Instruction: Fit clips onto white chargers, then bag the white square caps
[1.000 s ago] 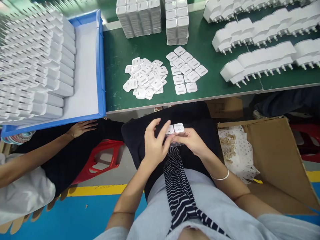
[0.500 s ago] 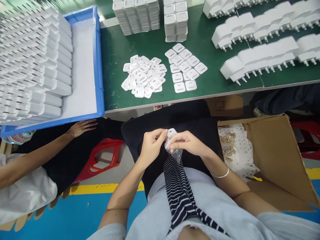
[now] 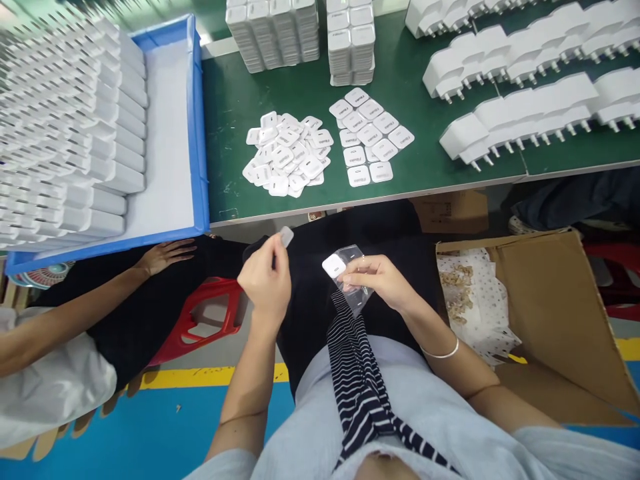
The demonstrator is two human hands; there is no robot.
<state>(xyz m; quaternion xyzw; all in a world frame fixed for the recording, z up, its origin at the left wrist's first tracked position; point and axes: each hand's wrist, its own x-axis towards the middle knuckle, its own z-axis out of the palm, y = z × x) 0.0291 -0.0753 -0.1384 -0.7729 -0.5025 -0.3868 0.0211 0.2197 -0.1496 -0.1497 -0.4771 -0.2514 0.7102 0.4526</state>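
Note:
Above my lap, my left hand (image 3: pixel 266 279) is closed, with a small pale rounded-square cover (image 3: pixel 287 236) sticking out past its thumb. My right hand (image 3: pixel 374 279) pinches a sheet of clear plastic film (image 3: pixel 358 301). A white slotted cover (image 3: pixel 334 265) lies at the film's left corner, beside those fingertips. On the green table (image 3: pixel 295 93) in front of me is a loose heap of white covers (image 3: pixel 287 157). Right of it, several covers with printed lettering (image 3: pixel 370 133) lie flat in slanted rows.
Stacked covers (image 3: pixel 273 37) stand at the table's back. White plug adapters (image 3: pixel 525 120) line the right side. A blue tray (image 3: pixel 199 133) holds white adapter housings (image 3: pixel 65 127) at left. A cardboard box (image 3: pixel 555 320) with film scraps stands at my right. A co-worker's hand (image 3: pixel 167 257) rests at left.
My left hand has pulled away from my right, up and to the left, with a small pale cover in its fingers. My right hand has stayed nearly in place with the film.

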